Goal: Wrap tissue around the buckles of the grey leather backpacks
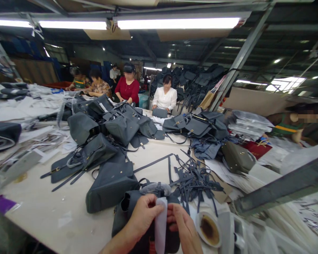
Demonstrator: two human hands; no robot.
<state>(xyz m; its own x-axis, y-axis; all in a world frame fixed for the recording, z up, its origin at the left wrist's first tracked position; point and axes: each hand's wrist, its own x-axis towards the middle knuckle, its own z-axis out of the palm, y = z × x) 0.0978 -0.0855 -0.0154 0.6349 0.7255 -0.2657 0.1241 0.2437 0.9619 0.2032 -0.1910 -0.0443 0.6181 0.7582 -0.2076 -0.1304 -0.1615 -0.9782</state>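
While the front bag point(122, 217) rests on the table point(50, 201), another dark bag point(111, 187) lies just to its left. Over the front bag, the left hand point(143, 211) pinches a white paper strip point(161, 225) between thumb and fingers, holding it roughly upright before the bag's wrapped handle point(148, 189). Over the same bag's right side, the right hand point(181, 220) has its fingers curled close by the strip's edge; whether they grip it, I cannot tell. For good handling, I would keep the left pinch light, so the paper stays uncreased, and let the right fingertips steady the free edge. To the right of the front bag lie loose straps point(194, 180) and, nearer, a bowl point(209, 229) stained brown; keeping paper and wrist clear of it seems wise.
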